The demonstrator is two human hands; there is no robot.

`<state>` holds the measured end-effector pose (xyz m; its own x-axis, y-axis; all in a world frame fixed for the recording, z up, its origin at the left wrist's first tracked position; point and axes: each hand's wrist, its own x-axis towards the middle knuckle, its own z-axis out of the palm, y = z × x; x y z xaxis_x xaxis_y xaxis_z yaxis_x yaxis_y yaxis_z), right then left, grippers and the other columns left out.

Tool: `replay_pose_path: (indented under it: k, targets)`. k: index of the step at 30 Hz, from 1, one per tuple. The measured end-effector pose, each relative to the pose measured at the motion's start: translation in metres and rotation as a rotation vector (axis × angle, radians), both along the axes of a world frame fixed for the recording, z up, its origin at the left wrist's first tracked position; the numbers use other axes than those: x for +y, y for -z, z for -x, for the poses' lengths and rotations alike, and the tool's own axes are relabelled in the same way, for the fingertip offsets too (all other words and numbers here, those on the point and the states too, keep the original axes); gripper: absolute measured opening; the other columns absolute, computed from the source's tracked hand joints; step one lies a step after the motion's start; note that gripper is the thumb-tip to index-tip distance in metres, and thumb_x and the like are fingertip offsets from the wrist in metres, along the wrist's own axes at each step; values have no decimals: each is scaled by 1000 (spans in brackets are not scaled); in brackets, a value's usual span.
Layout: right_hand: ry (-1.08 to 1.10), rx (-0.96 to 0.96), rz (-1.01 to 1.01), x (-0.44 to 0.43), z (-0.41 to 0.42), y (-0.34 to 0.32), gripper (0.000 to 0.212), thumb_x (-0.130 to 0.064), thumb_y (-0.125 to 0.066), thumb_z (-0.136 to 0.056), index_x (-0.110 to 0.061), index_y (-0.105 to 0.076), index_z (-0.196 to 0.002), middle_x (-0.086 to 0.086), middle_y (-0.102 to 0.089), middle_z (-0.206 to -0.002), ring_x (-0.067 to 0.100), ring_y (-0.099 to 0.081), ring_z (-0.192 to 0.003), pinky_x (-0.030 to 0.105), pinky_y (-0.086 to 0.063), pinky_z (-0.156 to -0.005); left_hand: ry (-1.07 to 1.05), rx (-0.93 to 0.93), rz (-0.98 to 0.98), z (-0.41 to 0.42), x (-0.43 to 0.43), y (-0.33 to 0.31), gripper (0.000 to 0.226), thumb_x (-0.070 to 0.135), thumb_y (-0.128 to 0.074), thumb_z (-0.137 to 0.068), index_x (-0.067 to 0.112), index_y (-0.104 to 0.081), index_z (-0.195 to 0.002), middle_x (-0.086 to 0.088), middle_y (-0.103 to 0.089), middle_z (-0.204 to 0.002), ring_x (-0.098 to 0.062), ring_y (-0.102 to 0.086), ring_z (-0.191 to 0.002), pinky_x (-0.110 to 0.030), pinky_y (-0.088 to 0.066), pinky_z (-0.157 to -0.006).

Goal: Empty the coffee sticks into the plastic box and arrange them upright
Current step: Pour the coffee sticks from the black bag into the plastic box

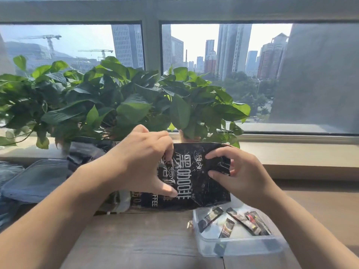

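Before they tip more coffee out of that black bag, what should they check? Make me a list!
1. Both the left hand and right hand grip the coffee bag: ok.
2. The plastic box is open, with the clear lid off to its left: ok.
3. Bag's mouth over the box: cannot tell, it is hidden.
4. The coffee sticks in the box stand upright: not ok, they lie slanted.
5. Bag empty: cannot tell.

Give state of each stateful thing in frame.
coffee bag: held up sideways, above the box's far side.
left hand: grips the bag.
right hand: pinches the bag's end.
plastic box: open, uncovered.
coffee sticks: in the box, lying slanted, not upright.
lid: lying at left, apart from box.
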<state>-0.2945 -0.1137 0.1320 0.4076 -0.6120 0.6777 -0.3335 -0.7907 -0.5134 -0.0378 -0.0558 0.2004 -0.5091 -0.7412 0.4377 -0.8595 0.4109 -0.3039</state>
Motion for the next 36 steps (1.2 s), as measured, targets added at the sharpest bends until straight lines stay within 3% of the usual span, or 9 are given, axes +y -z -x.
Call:
replay_pose_path:
  k: [5,8,10,15,21,24,28,32,36]
  targets:
    - [52,-28,-122,-4,32,17,44,-7,-84,-78,-39,-69,-103,-24,-67,-103,1,-58,-75,10,-43,-63,-9,-91,-132,38,-21,1,69,86,-65,-46,33,-41,-84,20,-45,-81,-4,-38,-73,-29,-28,-74]
    - [14,-78,-266,-7,49,32,40,-6,-82,-80,-36,-70,-104,-22,-69,-106,9,-66,-85,31,-61,-72,-17,-108,-205,56,-33,8,68,85,-66,-49,33,-43,-86,21,-41,-76,-5,-38,-71,-27,-32,-75]
    - [-19,-127,-349,-10,58,43,38,-4,-80,-82,-34,-71,-104,-19,-70,-108,18,-69,-95,42,-63,-74,-25,-126,-247,68,-39,12,67,84,-67,-50,33,-44,-87,21,-41,-76,-7,-42,-72,-26,-32,-75]
    - [-118,-147,-481,-13,76,63,41,-4,-78,-84,-33,-66,-110,-11,-72,-108,17,-70,-106,40,-63,-83,-80,-159,-322,86,-51,17,66,82,-70,-52,34,-42,-87,20,-41,-75,-8,-43,-73,-27,-33,-70]
    - [-76,-125,-497,-20,106,79,53,-11,-85,-78,-33,-66,-122,-10,-71,-121,13,-65,-119,42,-54,-102,-122,-180,-360,89,-60,15,66,81,-71,-53,33,-43,-87,19,-45,-71,5,-38,-64,-21,-31,-57]
    - [-75,-174,-564,-24,111,86,53,-11,-82,-79,-22,-64,-128,-4,-72,-123,16,-66,-120,47,-52,-104,-131,-193,-372,88,-62,16,65,80,-71,-53,33,-44,-87,19,-46,-71,5,-39,-66,-19,-32,-58]
    - [-83,-206,-608,-27,107,89,56,-6,-81,-81,-23,-62,-131,-3,-72,-125,18,-66,-120,49,-52,-103,-133,-185,-387,84,-64,17,64,80,-71,-53,34,-43,-87,19,-46,-74,7,-41,-70,-12,-31,-59]
    - [-135,-196,-645,-21,88,90,58,-13,-83,-79,-28,-62,-131,-4,-71,-125,19,-67,-117,47,-57,-97,-150,-192,-405,75,-64,13,65,82,-70,-51,35,-42,-85,17,-48,-74,1,-45,-70,-26,-41,-65]
    - [-172,-217,-648,-13,61,92,54,-15,-81,-81,-30,-62,-130,-5,-72,-124,20,-68,-115,49,-57,-94,-187,-213,-448,53,-57,7,65,84,-66,-49,36,-40,-83,19,-51,-77,2,-45,-70,-25,-43,-67]
